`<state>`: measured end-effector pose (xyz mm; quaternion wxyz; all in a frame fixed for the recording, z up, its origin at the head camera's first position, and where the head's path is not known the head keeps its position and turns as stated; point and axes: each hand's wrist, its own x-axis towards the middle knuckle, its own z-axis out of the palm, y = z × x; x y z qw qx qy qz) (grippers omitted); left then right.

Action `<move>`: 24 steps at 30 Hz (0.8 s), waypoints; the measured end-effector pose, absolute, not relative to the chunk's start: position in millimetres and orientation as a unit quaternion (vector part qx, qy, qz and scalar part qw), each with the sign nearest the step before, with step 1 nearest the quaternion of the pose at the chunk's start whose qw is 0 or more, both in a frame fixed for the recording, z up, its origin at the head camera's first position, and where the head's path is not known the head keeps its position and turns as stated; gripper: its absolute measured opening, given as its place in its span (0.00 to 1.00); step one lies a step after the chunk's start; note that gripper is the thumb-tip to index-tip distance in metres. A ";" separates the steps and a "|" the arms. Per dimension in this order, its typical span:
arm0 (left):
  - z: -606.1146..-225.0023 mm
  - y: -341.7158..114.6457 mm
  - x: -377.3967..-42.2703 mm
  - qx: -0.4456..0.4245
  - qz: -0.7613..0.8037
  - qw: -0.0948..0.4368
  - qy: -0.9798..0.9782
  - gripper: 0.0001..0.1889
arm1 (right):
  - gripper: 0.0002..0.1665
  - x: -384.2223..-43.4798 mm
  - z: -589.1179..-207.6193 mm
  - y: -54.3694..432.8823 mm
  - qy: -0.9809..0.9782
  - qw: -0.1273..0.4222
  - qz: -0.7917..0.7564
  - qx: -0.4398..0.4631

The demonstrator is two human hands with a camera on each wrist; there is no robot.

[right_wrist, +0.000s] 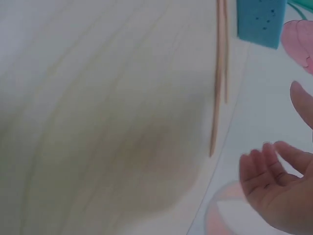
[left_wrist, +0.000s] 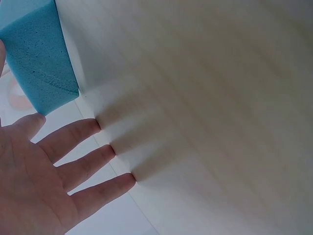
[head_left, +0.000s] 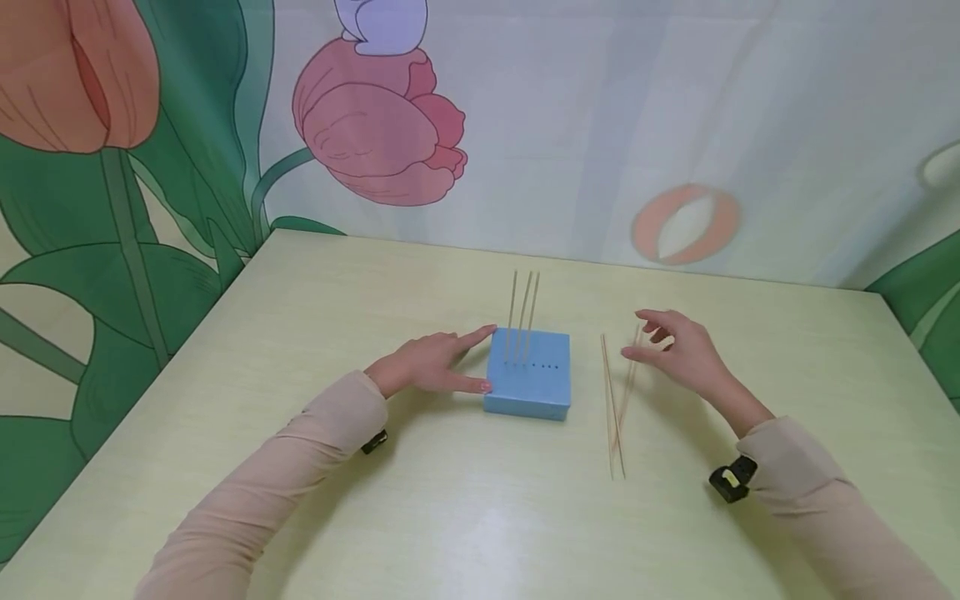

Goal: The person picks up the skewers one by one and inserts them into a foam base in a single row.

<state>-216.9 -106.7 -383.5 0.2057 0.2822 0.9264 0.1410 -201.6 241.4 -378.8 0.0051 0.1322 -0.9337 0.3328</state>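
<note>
A blue foam block lies flat on the table, with three thin wooden sticks standing upright in the left part of a row of holes. My left hand rests at the block's left side, index finger at the far left corner and thumb at the near left edge. In the left wrist view its other fingers are spread and straight. Several loose sticks lie crossed to the right of the block. Over their far ends hovers my right hand, thumb and fingers apart, with nothing between them in the right wrist view.
The pale wooden table ends at a back edge against a curtain printed with tulips. More small holes run along the block's top, right of the upright sticks. A black wrist camera hangs below the right cuff.
</note>
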 end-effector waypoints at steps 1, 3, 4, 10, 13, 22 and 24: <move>-383.7 -106.7 -216.7 0.282 0.142 0.207 0.926 0.47 | 0.41 -202.5 -379.9 244.8 -0.936 -0.003 0.325 0.134; -384.4 -106.9 -216.5 0.281 0.142 0.207 0.926 0.47 | 0.47 -204.7 -383.0 251.4 -0.943 -0.025 0.305 0.128; -384.7 -107.1 -216.5 0.281 0.143 0.207 0.926 0.47 | 0.51 -205.8 -384.1 254.1 -0.946 -0.035 0.297 0.124; -385.8 -108.5 -216.2 0.280 0.145 0.204 0.927 0.47 | 0.60 -213.5 -391.0 268.4 -0.963 -0.076 0.239 0.096; -386.0 -108.7 -216.1 0.281 0.145 0.202 0.927 0.47 | 0.62 -217.3 -395.4 273.2 -0.968 -0.097 0.214 0.085; -384.9 -108.2 -215.4 0.283 0.147 0.199 0.927 0.47 | 0.63 -219.1 -404.4 276.2 -0.972 -0.144 0.161 0.092; -384.0 -108.3 -215.1 0.282 0.146 0.198 0.927 0.46 | 0.62 -219.7 -405.2 275.8 -0.973 -0.143 0.155 0.094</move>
